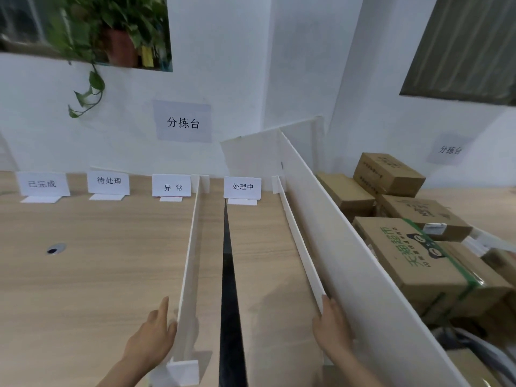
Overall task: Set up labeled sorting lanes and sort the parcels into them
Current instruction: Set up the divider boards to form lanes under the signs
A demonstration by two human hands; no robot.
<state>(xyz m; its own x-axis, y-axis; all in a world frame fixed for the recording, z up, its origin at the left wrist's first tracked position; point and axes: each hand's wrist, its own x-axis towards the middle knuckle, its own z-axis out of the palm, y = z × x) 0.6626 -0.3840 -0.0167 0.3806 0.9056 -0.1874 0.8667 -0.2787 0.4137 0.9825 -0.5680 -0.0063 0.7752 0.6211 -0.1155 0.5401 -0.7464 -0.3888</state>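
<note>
We judge this the lane-building step: 2 low white strips, the left divider (191,261) and the right divider (300,244), stand on the counter (97,275). The parcels (413,255) sit well apart, beyond the tall partition (349,261). To do it well, we should nudge each near end, keep both strips parallel, and leave the 处理中 card (242,187) alone between them. The left grip (155,335) lies spread, straight fingers against the left divider's outer face. The right grip (332,326) rests against the right divider's near end, fingers extended and pinching nothing we can see.
</note>
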